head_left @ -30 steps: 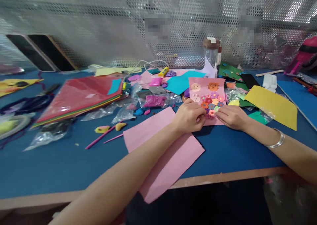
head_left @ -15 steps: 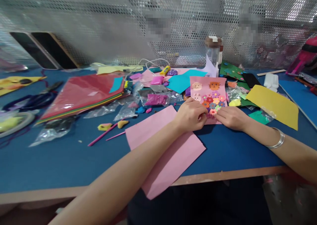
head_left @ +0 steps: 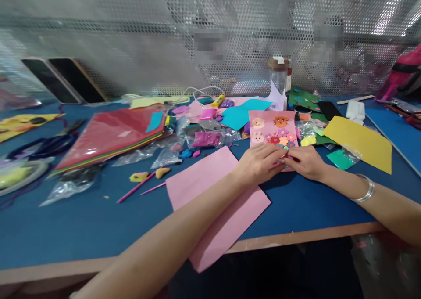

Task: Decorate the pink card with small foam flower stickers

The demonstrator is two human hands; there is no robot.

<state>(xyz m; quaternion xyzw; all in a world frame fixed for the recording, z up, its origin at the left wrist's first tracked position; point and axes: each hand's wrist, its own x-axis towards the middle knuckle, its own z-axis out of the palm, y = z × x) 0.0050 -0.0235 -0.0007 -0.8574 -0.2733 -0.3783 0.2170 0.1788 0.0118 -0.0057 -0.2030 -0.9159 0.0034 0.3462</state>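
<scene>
A pink sheet (head_left: 271,116) lies under both hands, with animal faces and a cluster of colourful foam flowers (head_left: 279,137) on it. Over its lower left part reaches my left hand (head_left: 258,162), fingers extended and pressed together, thumb beneath. My right hand (head_left: 307,162) comes in from the other side with its fingers curled in a pinch. The fingertips meet at the flowers' lower edge around a small reddish bit that I cannot make out. Under my left forearm lies a plain pink sheet (head_left: 210,178), overhanging the table's front edge.
Left of the plain sheet are purple sticks (head_left: 136,188) and a stack of coloured sheets (head_left: 112,130). Clay packets (head_left: 206,139), a blue sheet (head_left: 245,113) and a lidded bottle (head_left: 278,77) sit behind. To the right are a yellow sheet (head_left: 360,143) and a black phone-like slab (head_left: 330,113).
My left hand has gone from curled to stretched, sliding right over the lower flowers. My right hand stays close by. The view has tilted slightly upward.
</scene>
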